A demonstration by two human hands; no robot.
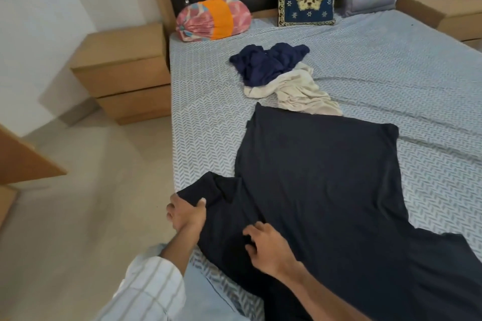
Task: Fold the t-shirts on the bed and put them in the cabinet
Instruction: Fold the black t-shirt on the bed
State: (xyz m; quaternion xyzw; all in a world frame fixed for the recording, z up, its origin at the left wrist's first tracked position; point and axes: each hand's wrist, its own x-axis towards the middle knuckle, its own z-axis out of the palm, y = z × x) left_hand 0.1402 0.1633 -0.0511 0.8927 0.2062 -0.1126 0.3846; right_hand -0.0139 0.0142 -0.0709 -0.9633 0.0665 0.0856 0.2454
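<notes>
Left hand grips black t-shirt sleeve — patterned bed | bedside drawers

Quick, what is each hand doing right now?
Left hand: grips the sleeve of the black t-shirt.
Right hand: rests on the black t-shirt, fingers bent; whether it pinches the cloth cannot be told.

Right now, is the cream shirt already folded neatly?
No, the cream t-shirt lies crumpled on the bed, partly under a bunched navy t-shirt.
</notes>
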